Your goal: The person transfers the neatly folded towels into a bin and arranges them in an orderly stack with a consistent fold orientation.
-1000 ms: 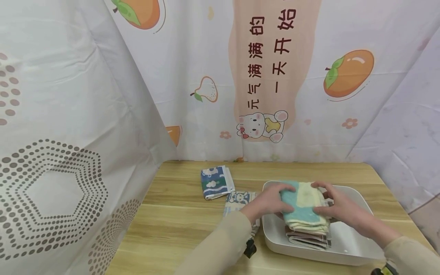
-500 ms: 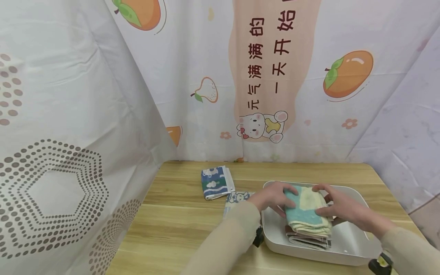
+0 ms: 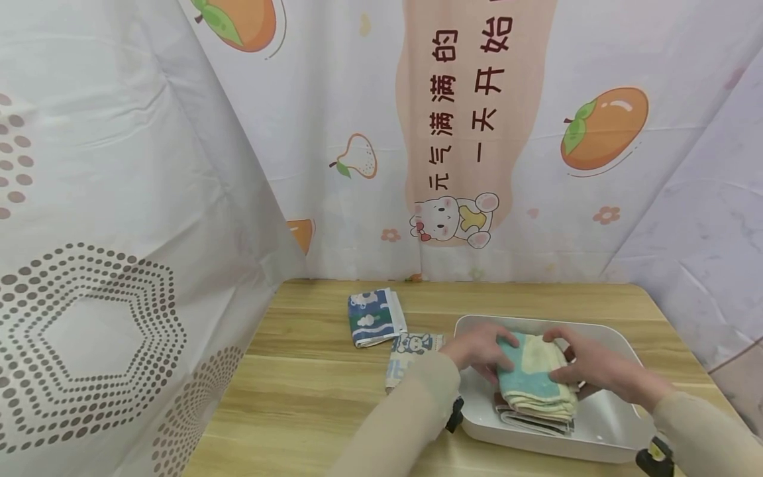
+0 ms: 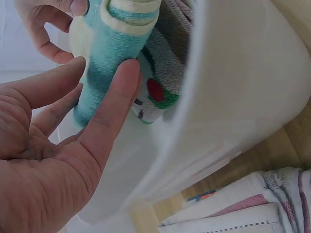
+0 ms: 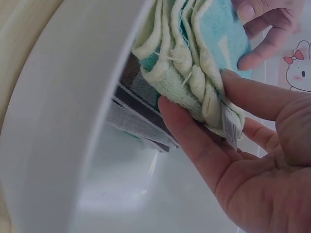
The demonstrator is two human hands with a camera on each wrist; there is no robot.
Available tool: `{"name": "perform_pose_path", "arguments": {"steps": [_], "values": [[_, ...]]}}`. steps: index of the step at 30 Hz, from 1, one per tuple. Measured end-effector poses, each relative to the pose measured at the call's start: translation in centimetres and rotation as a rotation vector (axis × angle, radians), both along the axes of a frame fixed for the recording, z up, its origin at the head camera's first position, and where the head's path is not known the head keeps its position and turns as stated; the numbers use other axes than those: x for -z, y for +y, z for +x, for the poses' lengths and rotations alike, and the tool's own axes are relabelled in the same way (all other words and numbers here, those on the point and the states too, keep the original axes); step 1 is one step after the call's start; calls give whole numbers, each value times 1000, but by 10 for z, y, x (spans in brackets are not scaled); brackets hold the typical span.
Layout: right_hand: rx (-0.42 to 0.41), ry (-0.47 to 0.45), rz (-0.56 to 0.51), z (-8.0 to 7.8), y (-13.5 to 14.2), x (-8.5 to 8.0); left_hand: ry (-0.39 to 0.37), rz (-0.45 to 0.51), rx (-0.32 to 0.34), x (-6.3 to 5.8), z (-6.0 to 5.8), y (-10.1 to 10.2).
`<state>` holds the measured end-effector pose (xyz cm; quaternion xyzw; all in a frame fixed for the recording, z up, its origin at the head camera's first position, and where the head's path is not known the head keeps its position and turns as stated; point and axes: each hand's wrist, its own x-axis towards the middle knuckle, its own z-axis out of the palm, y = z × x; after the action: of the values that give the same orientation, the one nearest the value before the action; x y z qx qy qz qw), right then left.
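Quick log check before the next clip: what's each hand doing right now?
Left hand: holding the teal towel at its left side.
Right hand: holding its right side.

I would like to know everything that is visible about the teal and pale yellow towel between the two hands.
The towel looks soft and fuzzy, like terry cloth. It is folded into a thick bundle, with layered pale yellow edges on its near side, some loose threads, and a white label at its right. The left hand and right hand grip its opposite sides. It is inside the white bin, above grey-brown folded cloth; whether its weight rests there is unclear.
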<state>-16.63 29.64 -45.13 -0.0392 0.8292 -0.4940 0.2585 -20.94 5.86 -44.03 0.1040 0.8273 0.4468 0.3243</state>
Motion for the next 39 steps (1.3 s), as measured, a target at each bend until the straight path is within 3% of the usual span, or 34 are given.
{"name": "perform_pose_path", "arguments": {"steps": [21,31,39], "values": [[47,-3,98,0,-6,19,7,-126,105,9,1,2],[25,-10,129,-2,-4,27,30,-185,154,14,0,0],[-18,22,243,-2,-4,29,118,-298,181,21,3,4]]}}
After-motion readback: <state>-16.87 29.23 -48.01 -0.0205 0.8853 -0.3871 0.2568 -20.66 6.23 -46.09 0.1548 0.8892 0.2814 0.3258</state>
